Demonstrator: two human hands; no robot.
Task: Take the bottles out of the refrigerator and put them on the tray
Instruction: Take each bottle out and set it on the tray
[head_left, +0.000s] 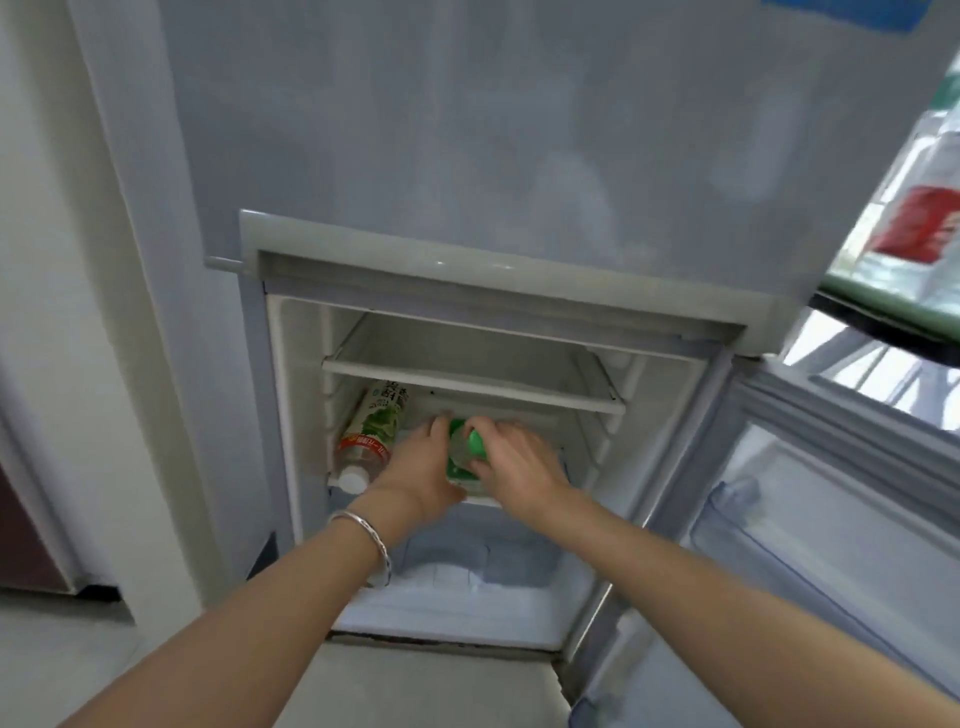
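- My left hand (415, 470) and right hand (514, 462) are both inside the lower compartment of the refrigerator (467, 156), meeting on the green-capped bottle (464, 460).
- That bottle lies on its side on the middle shelf (545, 423), with its cap toward me, close to the shelf's near edge.
- My left fingers curl round its left flank. My right fingers wrap the cap end from the right, so both hands grip the same bottle.
- A white-capped bottle (369, 434) lies on its side just left of my left hand, along the left wall. Its cap pokes past the shelf's near edge.
- The upper shelf (467, 382) hangs above my knuckles, with its front rail over the far part of the bottles.
- To the right of my right hand the middle shelf is bare up to the right wall.
- Below the shelf sits a clear drawer (467, 571), under my wrists.
- The door (805, 519) stands swung open on the right, beside my right forearm.
- A silver bracelet (371, 535) rings my left wrist, outside the compartment's front edge.
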